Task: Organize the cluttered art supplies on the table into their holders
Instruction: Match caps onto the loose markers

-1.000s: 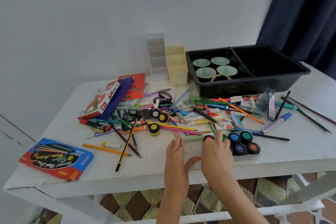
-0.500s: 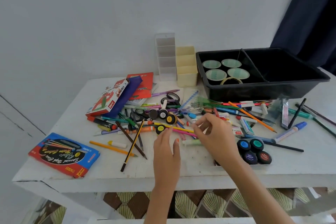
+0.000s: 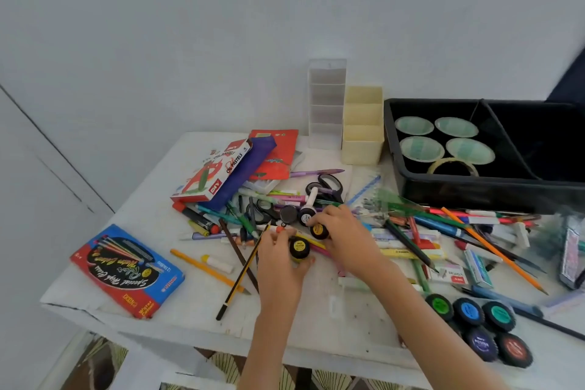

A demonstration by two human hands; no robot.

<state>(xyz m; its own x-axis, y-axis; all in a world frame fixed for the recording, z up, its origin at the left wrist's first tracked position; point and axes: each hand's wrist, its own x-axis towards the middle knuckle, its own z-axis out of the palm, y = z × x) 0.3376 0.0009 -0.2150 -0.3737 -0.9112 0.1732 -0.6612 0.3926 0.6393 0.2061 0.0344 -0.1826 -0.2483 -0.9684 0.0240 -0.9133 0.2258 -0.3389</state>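
A heap of pencils, pens, markers, scissors [image 3: 329, 187] and small paint jars covers the white table [image 3: 177, 310]. My left hand [image 3: 278, 263] grips a yellow-lidded paint jar [image 3: 299, 248] at the middle of the heap. My right hand [image 3: 345, 237] holds a second yellow-lidded jar [image 3: 318, 230] just behind it. Several more jars with coloured lids [image 3: 474, 323] stand grouped at the front right. A clear tiered holder [image 3: 326, 104] and a cream tiered holder [image 3: 362, 123] stand at the back by the wall.
A black divided tub [image 3: 443, 190] at the back right holds several tape rolls [image 3: 422, 149]. An oil pastel box [image 3: 215, 171] lies at the back left. A blue and red pencil box [image 3: 126, 269] sits near the front left edge.
Both hands have reached forward from the front edge into the heap, and each has taken hold of a yellow-lidded jar. The camera has shifted left and closer.
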